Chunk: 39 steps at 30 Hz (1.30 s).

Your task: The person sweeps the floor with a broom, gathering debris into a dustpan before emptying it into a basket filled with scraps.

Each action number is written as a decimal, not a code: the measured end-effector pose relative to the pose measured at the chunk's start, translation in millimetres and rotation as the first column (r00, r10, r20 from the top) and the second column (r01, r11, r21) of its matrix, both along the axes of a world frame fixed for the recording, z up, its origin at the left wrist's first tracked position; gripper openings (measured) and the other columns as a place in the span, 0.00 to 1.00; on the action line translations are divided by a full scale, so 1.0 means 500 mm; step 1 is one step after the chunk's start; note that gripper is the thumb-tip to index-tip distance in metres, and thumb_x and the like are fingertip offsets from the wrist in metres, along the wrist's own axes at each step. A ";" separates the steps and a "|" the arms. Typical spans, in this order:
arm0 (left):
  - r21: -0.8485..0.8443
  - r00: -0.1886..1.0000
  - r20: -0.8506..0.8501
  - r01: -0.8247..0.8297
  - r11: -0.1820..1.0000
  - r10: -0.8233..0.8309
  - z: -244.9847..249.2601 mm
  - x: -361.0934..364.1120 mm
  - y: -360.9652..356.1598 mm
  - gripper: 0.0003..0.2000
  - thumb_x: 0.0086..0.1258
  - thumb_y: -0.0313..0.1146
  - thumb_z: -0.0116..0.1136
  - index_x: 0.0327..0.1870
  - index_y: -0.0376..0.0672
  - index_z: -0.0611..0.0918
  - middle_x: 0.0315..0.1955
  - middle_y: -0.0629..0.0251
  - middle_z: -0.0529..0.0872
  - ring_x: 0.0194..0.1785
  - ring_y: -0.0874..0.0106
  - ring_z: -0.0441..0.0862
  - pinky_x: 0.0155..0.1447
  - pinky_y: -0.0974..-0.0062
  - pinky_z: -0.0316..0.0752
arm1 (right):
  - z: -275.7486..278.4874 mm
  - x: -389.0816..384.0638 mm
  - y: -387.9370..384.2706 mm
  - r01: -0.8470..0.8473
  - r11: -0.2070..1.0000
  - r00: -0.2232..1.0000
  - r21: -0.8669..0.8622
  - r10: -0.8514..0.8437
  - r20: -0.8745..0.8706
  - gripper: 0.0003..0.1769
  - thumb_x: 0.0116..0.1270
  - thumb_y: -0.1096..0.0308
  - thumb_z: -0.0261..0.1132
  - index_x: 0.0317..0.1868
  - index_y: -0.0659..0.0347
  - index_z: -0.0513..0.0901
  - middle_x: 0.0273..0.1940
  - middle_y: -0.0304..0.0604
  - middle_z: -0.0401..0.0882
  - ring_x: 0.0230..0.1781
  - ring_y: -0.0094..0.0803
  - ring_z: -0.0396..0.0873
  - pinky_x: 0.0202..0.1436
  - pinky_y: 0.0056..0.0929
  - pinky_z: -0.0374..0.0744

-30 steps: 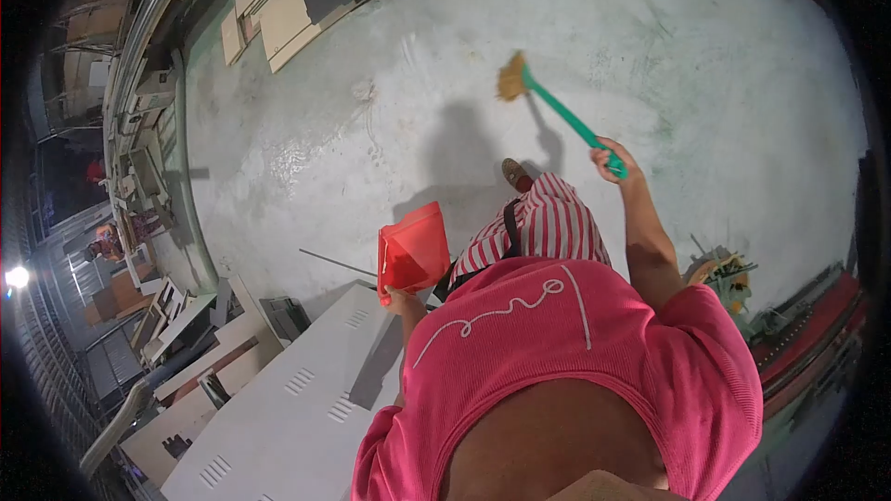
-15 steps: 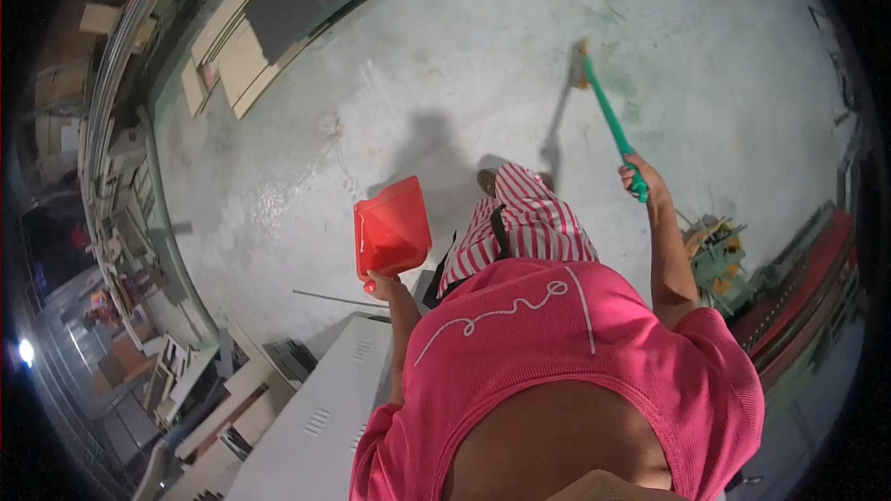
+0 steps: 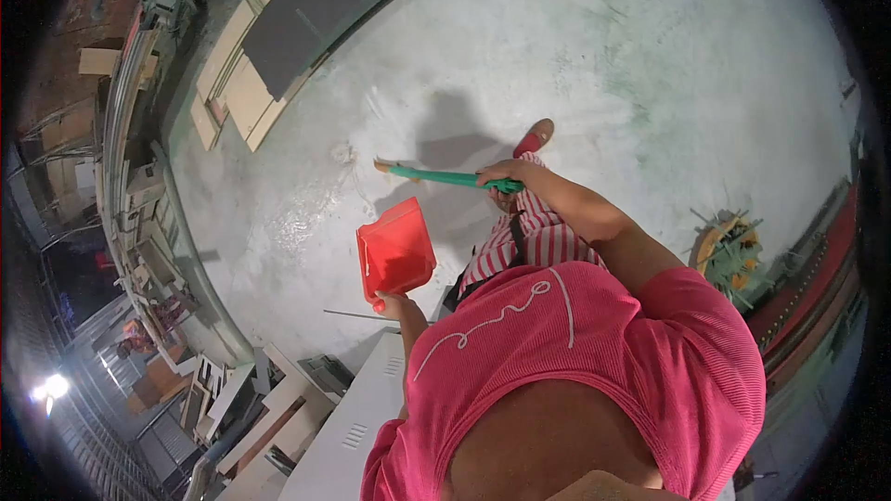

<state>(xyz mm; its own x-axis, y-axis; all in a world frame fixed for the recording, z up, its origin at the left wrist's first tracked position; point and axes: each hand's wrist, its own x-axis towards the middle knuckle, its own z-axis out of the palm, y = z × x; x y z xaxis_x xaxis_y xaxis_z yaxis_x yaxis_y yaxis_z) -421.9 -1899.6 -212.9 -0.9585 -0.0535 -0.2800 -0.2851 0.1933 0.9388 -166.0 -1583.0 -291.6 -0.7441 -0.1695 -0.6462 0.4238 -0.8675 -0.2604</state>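
A red dustpan (image 3: 401, 246) hangs off to the left of my body, and my left hand (image 3: 393, 305) is closed around its handle. My right hand (image 3: 504, 175) grips the green handle of a broom (image 3: 432, 174) in front of my legs. The broom points leftward, with its tan bristle end (image 3: 382, 167) just beyond the dustpan's front edge, apart from it. The handle crosses near my striped trousers. I cannot make out what lies on the floor by the bristles.
Dark and pale boards (image 3: 311, 23) lie stacked at the upper left. A light grey metal cabinet (image 3: 348, 422) stands close on my left, beside wood scraps (image 3: 255, 422). To my right is a yellow-and-green bundle (image 3: 730, 250) near a red beam (image 3: 807, 283). Concrete floor (image 3: 650, 65) spreads ahead.
My right hand has swung the broom from the far right across to the left, towards the dustpan. One foot has stepped forward. The dustpan stays in my left hand, almost unmoved.
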 end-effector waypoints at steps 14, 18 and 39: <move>-0.538 0.992 0.092 0.121 0.834 -0.085 -0.003 0.038 0.421 0.21 0.54 0.39 0.57 0.45 0.35 0.69 0.39 0.53 0.75 0.41 0.62 0.74 0.41 0.68 0.74 | -0.052 0.406 0.301 0.725 0.411 0.618 -0.552 -0.743 0.258 0.11 0.57 0.64 0.57 0.30 0.58 0.62 0.19 0.35 0.63 0.15 0.18 0.64 0.14 0.13 0.66; 0.002 0.857 0.044 0.514 0.858 -0.514 -0.092 0.003 0.573 0.20 0.58 0.38 0.51 0.50 0.43 0.65 0.43 0.59 0.72 0.45 0.62 0.72 0.40 0.65 0.73 | 0.012 0.587 0.249 0.851 0.115 0.358 -0.513 -0.842 0.404 0.13 0.59 0.61 0.54 0.25 0.60 0.64 0.18 0.34 0.64 0.13 0.17 0.64 0.16 0.13 0.68; -0.302 0.893 0.124 0.449 0.841 -0.432 -0.129 0.029 1.054 0.20 0.53 0.40 0.58 0.41 0.36 0.69 0.36 0.53 0.76 0.36 0.61 0.76 0.36 0.68 0.75 | 0.218 0.537 0.276 0.956 0.240 0.285 -0.168 -0.893 0.349 0.20 0.59 0.66 0.53 0.51 0.42 0.61 0.21 0.33 0.62 0.11 0.14 0.58 0.10 0.11 0.60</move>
<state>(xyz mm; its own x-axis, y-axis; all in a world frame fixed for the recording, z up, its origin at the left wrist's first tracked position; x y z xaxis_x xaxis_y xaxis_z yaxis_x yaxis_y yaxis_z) -407.4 -1372.4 -277.3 -0.8874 0.2779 -0.3678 -0.1437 0.5914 0.7935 102.2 -1445.0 -182.6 -0.4175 0.3772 -0.8267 -0.7258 -0.6858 0.0536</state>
